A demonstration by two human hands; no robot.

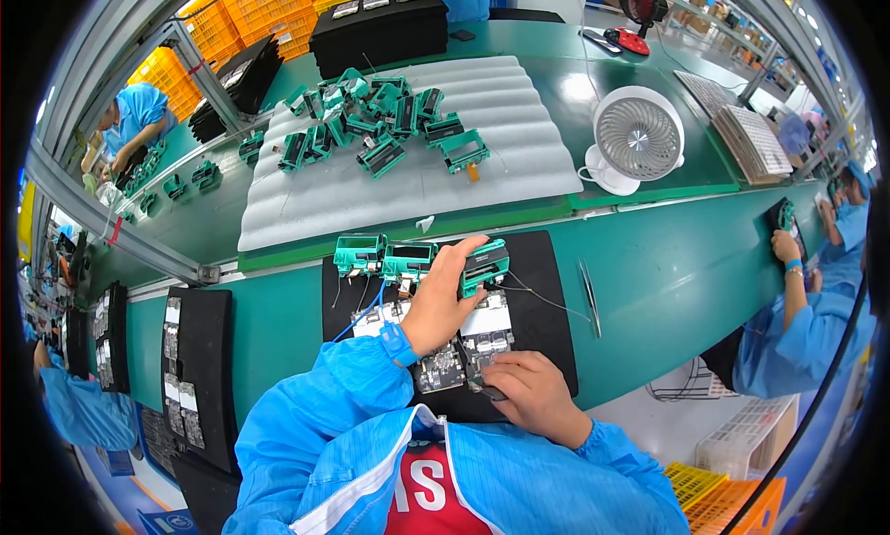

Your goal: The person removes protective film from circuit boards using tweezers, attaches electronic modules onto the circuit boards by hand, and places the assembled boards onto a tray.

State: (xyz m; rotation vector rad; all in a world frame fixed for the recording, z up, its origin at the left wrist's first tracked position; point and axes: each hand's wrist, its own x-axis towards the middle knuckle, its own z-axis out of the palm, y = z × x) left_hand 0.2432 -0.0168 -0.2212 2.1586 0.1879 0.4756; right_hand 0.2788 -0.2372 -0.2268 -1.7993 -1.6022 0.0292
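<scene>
Head view showed a long green surface [649, 285] running across a factory room, with orange crates [250, 11] stacked behind it and other people in blue coats at both ends. One grey ribbed foam sheet [519, 155] lay beyond, carrying a heap of a dozen or so green frame modules [371, 118]. One white fan [638, 138] stood to its right, one red fan [640, 11] farther back. One black mat [542, 294] lay before the person. On it sat three green modules; the left hand [440, 303] was clasped around the rightmost green module [485, 264]. Two circuit boards [487, 326] lay below. The right hand [530, 394] was curled around a small dark tool [487, 387] at the mat's near edge. One pair of tweezers [590, 299] lay right of the mat.
</scene>
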